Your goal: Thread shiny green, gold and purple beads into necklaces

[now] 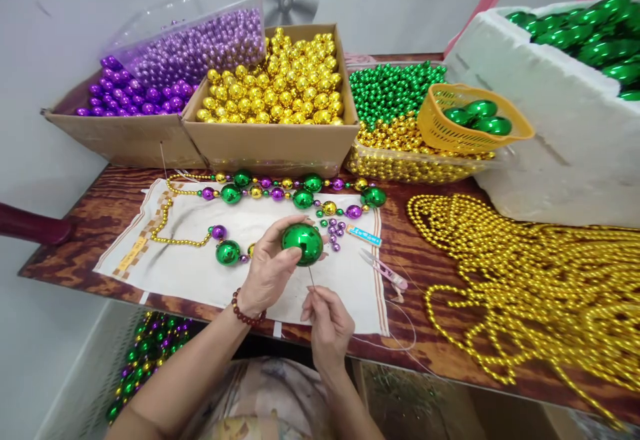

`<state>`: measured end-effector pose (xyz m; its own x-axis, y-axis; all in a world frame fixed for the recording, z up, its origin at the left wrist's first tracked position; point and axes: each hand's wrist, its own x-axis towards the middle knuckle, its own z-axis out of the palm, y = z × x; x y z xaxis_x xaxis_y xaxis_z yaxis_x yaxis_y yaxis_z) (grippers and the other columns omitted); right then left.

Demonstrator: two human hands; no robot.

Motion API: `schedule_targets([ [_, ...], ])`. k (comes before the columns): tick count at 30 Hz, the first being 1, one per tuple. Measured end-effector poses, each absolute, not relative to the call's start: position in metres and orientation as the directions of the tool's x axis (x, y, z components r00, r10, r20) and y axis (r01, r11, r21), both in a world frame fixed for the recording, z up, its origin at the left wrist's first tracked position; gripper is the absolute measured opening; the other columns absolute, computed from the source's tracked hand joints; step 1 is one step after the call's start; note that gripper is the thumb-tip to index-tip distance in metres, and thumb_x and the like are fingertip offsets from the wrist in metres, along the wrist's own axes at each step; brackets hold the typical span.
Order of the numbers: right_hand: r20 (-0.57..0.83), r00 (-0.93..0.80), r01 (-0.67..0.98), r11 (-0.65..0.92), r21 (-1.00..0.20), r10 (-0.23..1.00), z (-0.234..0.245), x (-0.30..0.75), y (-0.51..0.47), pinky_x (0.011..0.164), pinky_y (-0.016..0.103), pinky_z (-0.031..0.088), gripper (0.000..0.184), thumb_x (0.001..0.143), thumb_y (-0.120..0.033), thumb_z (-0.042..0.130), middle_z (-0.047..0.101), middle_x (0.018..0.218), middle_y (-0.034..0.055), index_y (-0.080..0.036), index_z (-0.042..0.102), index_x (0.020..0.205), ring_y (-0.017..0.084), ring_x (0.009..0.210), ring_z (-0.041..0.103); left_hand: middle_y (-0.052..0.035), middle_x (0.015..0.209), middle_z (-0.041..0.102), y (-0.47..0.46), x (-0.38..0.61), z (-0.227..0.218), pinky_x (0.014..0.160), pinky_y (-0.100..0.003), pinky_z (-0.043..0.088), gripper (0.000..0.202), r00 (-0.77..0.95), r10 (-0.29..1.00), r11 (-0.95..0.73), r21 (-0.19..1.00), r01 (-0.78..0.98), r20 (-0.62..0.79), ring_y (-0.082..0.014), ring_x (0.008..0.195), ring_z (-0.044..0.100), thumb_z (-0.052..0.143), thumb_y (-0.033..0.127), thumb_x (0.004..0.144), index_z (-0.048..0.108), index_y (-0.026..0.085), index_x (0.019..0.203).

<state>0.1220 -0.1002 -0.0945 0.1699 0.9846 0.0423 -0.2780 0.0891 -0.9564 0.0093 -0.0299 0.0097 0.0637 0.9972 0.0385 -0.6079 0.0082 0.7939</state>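
A large shiny green bead (302, 245) is gripped in my left hand (274, 263), thumb across its front. Just below it, my right hand (326, 317) pinches a thin needle (312, 277) whose upper end meets the underside of the bead. A partly strung necklace with a green bead (229, 252), purple beads and gold beads lies on the white cloth (185, 277), running behind my left hand. Farther back rests a longer bead strand (303, 199) in green, gold and purple. Small loose purple beads (336, 232) sit right of the held bead.
Pink-handled scissors (385, 270) and a blue-labelled strip (364, 235) lie on the right. Gold bead chains (540, 293) cover the table's right side. Behind stand a cardboard box (270, 143) of gold beads, a yellow basket (435, 120) and a white foam box (530, 120).
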Motion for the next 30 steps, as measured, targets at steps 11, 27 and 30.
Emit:
schedule_targets([
  [11,-0.037,0.138,-0.359,0.015,-0.933,0.990,-0.073,0.124,-0.075,0.046,0.020,0.040,0.015,0.094,-0.031,0.065,0.061,0.056,-0.0026,-0.019,0.067,0.085,0.010,0.047,0.055,-0.0081,0.129,0.067,-0.040,0.012,-0.020,0.094,-0.029,0.052,0.044,0.087,0.990,-0.068,0.925,-0.373,0.108,-0.0203,0.112,0.064,0.076,0.028,0.083,0.067,0.027,0.126],
  [27,-0.320,0.152,-0.346,-0.253,-0.904,0.935,-0.087,0.178,-0.093,0.040,0.021,0.032,0.026,0.077,-0.041,0.078,0.063,0.056,0.0008,-0.016,0.071,0.076,0.010,0.043,0.049,-0.0107,0.146,0.054,-0.049,0.028,-0.034,0.107,-0.035,0.044,0.053,0.319,0.941,0.127,0.992,-0.007,-0.118,-0.0248,0.128,0.057,0.068,0.035,0.090,0.054,0.026,0.141],
  [30,-0.365,0.237,-0.382,-0.259,-0.887,0.900,-0.096,0.193,-0.097,0.039,0.020,0.028,0.024,0.073,-0.036,0.082,0.060,0.055,-0.0007,-0.015,0.070,0.071,0.007,0.041,0.040,-0.0131,0.136,0.060,-0.027,0.031,-0.043,0.101,-0.037,0.047,0.040,0.282,0.958,-0.033,0.968,0.248,-0.040,-0.0241,0.114,0.064,0.053,0.033,0.098,0.058,0.023,0.136],
])
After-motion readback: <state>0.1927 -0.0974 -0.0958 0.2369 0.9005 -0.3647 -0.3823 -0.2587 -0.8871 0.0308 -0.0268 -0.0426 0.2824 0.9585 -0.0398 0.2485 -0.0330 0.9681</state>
